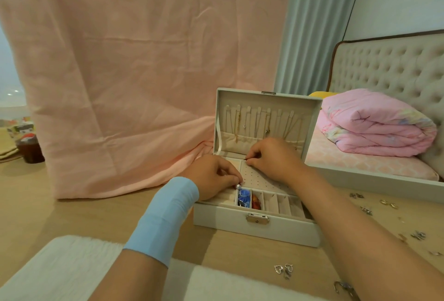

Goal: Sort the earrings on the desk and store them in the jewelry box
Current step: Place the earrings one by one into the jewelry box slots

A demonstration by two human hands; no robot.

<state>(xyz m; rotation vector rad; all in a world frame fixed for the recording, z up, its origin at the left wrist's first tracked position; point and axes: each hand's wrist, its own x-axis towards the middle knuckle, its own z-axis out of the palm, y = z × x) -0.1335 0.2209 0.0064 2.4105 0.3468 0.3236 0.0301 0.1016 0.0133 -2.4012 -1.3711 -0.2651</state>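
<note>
A white jewelry box (240, 222) stands open on the wooden desk, its lid upright with several necklaces hanging inside. My left hand (213, 177), with a blue band on the wrist, pinches a small pearl earring (238, 186) at the left edge of the perforated earring panel (262, 179). My right hand (274, 156) pinches a tiny dark stud at the panel's upper left corner. Blue (243, 198) and red (255, 201) pieces lie in two front compartments. Several loose silver and gold earrings (283, 270) lie scattered on the desk to the right.
A pink cloth (134, 80) hangs behind the box. A mirror (384, 113) at the right reflects a bed and a folded pink quilt. A white fluffy mat (67, 269) lies at the desk's near edge. A dark cup (30, 149) stands far left.
</note>
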